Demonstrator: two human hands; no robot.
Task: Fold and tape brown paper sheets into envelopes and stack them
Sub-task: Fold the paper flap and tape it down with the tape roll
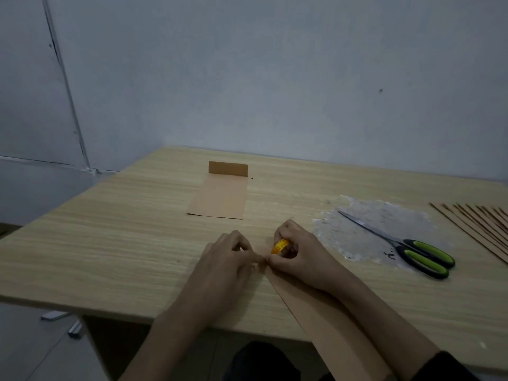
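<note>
Grips tape roll (281, 246) in curled right hand (305, 257); pinches with left hand (222, 259), probably the tape's free end, just left of the roll, centre frame. Works at the far end of the folded brown paper (327, 323), long axis running from the pinch toward lower right under the right forearm. Likely calls for laying tape along that axis; leaves the finished envelope (220, 199) upper centre.

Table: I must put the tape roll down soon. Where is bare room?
The wide left part of the table, left of the folded envelope and the left hand, is bare. So is the strip between envelope and white scraps. The right is crowded: scissors, scraps, fanned brown sheets.
</note>
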